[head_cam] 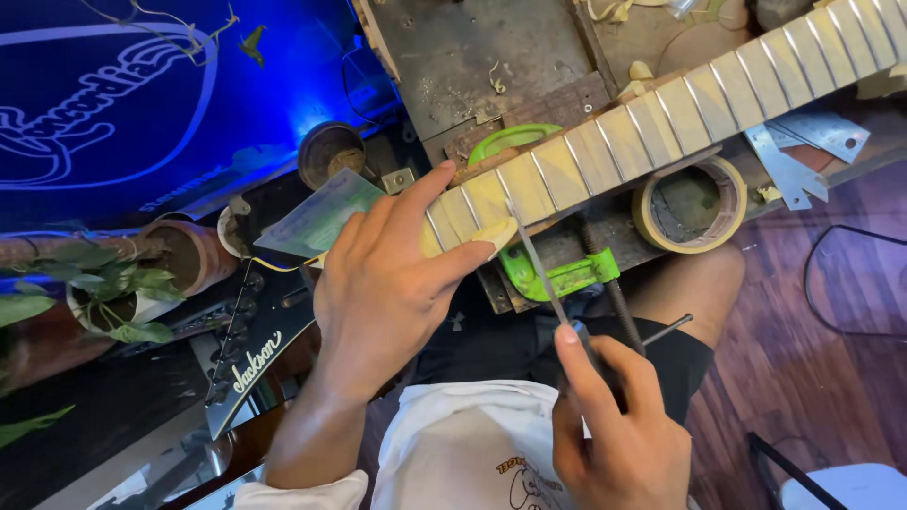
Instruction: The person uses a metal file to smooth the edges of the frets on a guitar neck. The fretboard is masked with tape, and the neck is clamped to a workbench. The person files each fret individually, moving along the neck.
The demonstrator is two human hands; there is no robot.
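The pale maple guitar neck (661,113) lies clamped diagonally across my bench, frets up. I hold a thin metal file (537,269) angled against its near end.

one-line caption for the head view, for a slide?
Left hand steadies a clamped guitar neck while the right hand works a thin file at a fret.

Left hand (387,283) steadies the guitar neck (652,123); right hand (614,425) holds a file (539,269).

Pale, smooth wooden guitar neck (661,118) with thin metal frets; glossy green plastic clamp (557,276); slim matt metal file (539,264).
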